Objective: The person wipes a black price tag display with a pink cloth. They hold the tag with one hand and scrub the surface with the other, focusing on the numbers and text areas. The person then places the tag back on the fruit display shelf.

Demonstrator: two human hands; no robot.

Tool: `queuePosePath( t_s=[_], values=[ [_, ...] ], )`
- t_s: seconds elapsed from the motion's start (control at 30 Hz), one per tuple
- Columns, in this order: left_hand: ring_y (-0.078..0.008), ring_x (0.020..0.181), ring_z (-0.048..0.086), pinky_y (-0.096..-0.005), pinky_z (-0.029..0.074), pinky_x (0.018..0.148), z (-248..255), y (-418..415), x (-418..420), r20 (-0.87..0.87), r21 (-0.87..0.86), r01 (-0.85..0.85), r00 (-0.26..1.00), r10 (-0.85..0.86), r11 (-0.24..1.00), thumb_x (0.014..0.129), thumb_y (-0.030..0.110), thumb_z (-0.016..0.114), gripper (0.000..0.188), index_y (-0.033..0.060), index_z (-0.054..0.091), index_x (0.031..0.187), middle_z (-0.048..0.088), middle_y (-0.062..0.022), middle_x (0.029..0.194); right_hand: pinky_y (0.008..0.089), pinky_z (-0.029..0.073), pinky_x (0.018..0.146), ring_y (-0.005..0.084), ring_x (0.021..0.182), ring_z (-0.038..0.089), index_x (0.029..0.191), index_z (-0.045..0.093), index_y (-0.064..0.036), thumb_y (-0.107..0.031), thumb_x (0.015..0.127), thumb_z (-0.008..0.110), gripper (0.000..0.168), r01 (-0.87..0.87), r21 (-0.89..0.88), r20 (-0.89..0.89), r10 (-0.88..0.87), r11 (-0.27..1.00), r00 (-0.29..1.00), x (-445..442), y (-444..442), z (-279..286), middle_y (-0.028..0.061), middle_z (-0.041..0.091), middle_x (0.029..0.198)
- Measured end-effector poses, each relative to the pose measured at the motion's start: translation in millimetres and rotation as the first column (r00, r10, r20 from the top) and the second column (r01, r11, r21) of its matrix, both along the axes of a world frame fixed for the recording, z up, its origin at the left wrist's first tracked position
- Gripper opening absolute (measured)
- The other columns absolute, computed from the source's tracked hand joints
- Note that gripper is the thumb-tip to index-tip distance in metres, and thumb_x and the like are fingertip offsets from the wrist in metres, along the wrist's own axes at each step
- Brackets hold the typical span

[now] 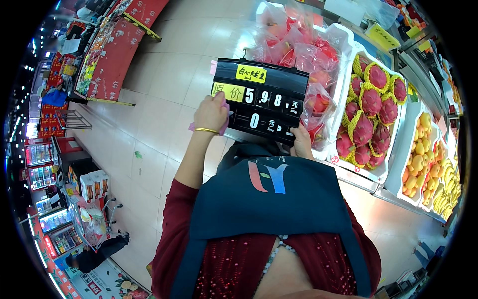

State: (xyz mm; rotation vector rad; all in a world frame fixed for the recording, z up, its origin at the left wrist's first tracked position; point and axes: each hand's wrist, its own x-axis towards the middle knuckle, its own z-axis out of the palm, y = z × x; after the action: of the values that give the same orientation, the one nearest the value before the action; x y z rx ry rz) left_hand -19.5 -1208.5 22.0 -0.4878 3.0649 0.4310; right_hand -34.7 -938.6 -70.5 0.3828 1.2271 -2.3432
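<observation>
A black plastic price sign (pixel 285 80) with flip digits and yellow paper labels is held out before my apron, its hook at the top. My right hand (pixel 302 142) grips its lower right corner, thumb on the front. At the sign's left side my left hand (pixel 211 116) is closed around a pink-purple cloth (pixel 225 112), which lies against the sign's face. Just beyond the sign is a white foam crate with red fruit in clear plastic bags (pixel 317 76); the sign covers part of it.
Dragon fruit in yellow foam nets (pixel 371 101) fill a white foam crate (pixel 392 149) at the right. Yellow fruit (pixel 418 162) and bananas (pixel 446 187) lie farther right. A red-skirted display stand (pixel 115 61) is at the upper left. A person (pixel 101 254) stands by a shopping cart (pixel 89 220) at the lower left.
</observation>
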Motion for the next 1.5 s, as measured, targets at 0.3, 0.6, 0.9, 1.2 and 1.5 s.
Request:
queuePosePath(
  t_s=[0.3,0.6,0.9,1.2,1.5],
  values=[
    [-0.0281,0.083,0.062,-0.0341,0.050,0.076,-38.4,-102.9,-24.4,0.006,0.649,-0.131,0.986,0.167,0.750,0.083,0.019,0.051,0.035,0.0120,0.063,0.115,0.064,-0.0188,0.096,0.0330,0.053,0.078,0.0195,0.088,0.063,0.119,0.054,0.001,0.000,0.084,0.043,0.037,0.019,0.134,0.066,-0.029,0.991,0.997,3.0,-5.8,29.4,0.0117,0.063,0.105],
    [-0.0142,0.077,0.060,-0.0274,0.049,0.069,-30.8,-163.8,-60.0,0.228,0.830,-0.310,0.947,0.225,0.463,0.086,0.031,0.062,0.036,-0.0015,0.068,0.100,0.067,-0.0082,0.090,0.0275,0.044,0.085,0.0151,0.093,0.058,0.115,0.057,0.002,-0.001,0.085,0.047,0.032,0.145,0.386,-0.047,-0.137,0.911,0.989,9.5,-11.6,24.2,0.0080,0.063,0.102],
    [-0.0138,0.080,0.060,-0.0282,0.050,0.072,-72.4,-165.2,-84.1,0.159,0.843,-0.074,0.980,-0.116,0.533,0.086,0.040,0.065,0.047,-0.0014,0.062,0.108,0.065,-0.0081,0.090,0.0273,0.047,0.077,0.0148,0.086,0.059,0.115,0.058,0.001,-0.014,0.092,0.052,0.028,0.133,0.644,-0.077,-0.109,0.754,0.991,23.0,-15.4,20.5,0.0066,0.064,0.099],
    [-0.0096,0.079,0.059,-0.0237,0.049,0.072,-65.5,-137.2,-65.6,0.296,0.900,-0.146,0.896,-0.331,0.411,0.088,0.025,0.062,0.028,-0.0003,0.066,0.099,0.064,-0.0022,0.088,0.0347,0.050,0.073,0.0259,0.078,0.066,0.100,0.066,-0.003,-0.026,0.088,0.058,0.028,0.212,0.973,-0.225,0.155,0.092,0.962,10.2,1.5,90.2,0.0157,0.068,0.087],
    [-0.0158,0.060,0.062,-0.0299,0.051,0.054,-42.6,-112.4,-45.5,0.189,0.897,-0.093,0.964,-0.185,0.431,0.082,0.016,0.058,0.016,0.0023,0.062,0.089,0.067,-0.0103,0.076,0.0328,0.041,0.094,0.0236,0.105,0.057,0.118,0.060,0.001,-0.024,0.088,0.056,0.039,0.370,0.831,-0.476,0.186,0.415,0.860,-75.7,-16.3,65.1,0.0152,0.064,0.107]
  ],
)
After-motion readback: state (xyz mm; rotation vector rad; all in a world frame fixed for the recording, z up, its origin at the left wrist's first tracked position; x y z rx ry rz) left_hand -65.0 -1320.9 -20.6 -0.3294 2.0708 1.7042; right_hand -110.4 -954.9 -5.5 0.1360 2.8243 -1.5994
